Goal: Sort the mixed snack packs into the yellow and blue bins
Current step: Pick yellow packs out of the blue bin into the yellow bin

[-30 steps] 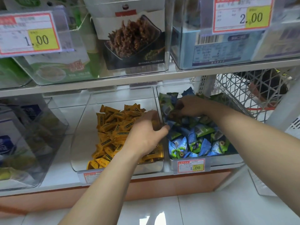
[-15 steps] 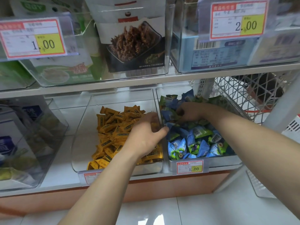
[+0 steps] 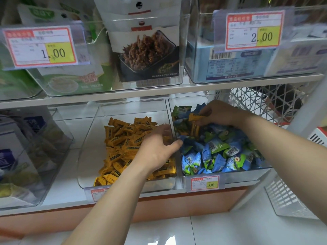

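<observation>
Since half a second ago my right grip (image 3: 219, 112) has come up out of the pile. It now shows a yellow pack (image 3: 195, 117) that was not in sight then. My left grip (image 3: 157, 147) has hardly shifted.

Nearest: pale floor tiles (image 3: 212, 232), and a white mesh basket (image 3: 286, 200) low on the right.

Lower shelf, front: a 1.00 price tag (image 3: 205, 183) is clipped to the blue bin (image 3: 247, 175). This is a clear tub heaped with blue and green packs (image 3: 212, 151). Touching it on the left is the yellow bin (image 3: 88, 138), also clear, holding the yellow packs (image 3: 123, 138).

Left grip: it hovers over the right side of the yellow packs, at the wall the two bins share. Thumb is stretched toward the blue side. The fingers are bent and blurred, so I cannot tell whether they hold anything.

Right grip: at the back of the blue bin, fingers curled. The yellow pack is pinched between thumb and fingertips, just above the pile. A second yellow pack (image 3: 194, 129) lies just below it among the blue ones.

Behind: a white wire basket (image 3: 256, 103) at right. The upper shelf (image 3: 159, 92) carries clear tubs tagged 1.00 (image 3: 40, 46) and 2.00 (image 3: 253, 30).
</observation>
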Motion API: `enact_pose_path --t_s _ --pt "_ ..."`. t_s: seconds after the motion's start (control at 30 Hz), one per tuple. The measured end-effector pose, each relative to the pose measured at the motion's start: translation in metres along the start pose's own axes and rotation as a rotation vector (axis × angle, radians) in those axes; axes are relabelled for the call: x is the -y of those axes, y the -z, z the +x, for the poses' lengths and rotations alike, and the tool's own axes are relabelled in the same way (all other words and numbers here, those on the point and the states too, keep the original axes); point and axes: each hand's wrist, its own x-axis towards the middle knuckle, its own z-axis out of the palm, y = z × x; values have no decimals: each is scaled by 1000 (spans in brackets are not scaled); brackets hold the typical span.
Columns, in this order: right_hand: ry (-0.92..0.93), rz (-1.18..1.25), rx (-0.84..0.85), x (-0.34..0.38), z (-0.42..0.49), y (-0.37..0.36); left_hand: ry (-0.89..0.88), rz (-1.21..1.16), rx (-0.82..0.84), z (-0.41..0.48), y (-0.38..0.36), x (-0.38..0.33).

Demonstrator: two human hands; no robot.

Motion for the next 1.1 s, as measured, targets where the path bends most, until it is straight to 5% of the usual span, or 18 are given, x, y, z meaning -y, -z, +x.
enact_pose_path --t_s 0.3,0.43,0.63,0.8,1.0,1.1 --pt "99 358 -88 45 -40 8 -187 40 -273 -4 0 -30" --pt "85 548 -38 63 -53 -13 -85 -229 -185 -2 -3 -32" --pt "72 454 -207 75 -56 -43 289 -752 -265 -5 5 -30" --pt "83 413 -430 94 -47 -75 355 -1032 -262 -4 10 -32" --pt "241 310 -224 96 -43 -73 365 -668 -338 -2 28 -12" --pt "141 240 -343 68 -26 -53 269 -279 -339 1 43 7"
